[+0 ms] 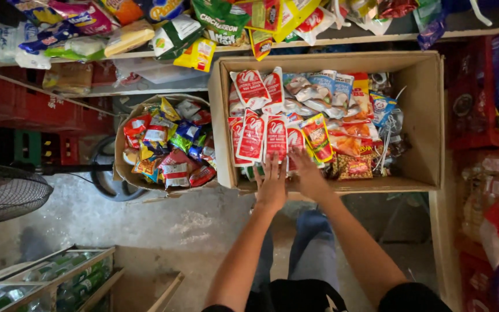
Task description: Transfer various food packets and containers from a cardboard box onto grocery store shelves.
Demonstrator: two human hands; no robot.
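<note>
Reaching into the cardboard box, the left hand lies spread flat on the red-and-white sachets at its front edge, the right hand open beside it, apparently straightening the row.

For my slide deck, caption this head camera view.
Both hands, left hand and right hand, reach into a cardboard box of red-and-white sachets.

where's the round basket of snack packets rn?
Head view, left of centre: the round basket sits on the floor just left of the cardboard box, where the left hand and right hand are reaching.
</note>
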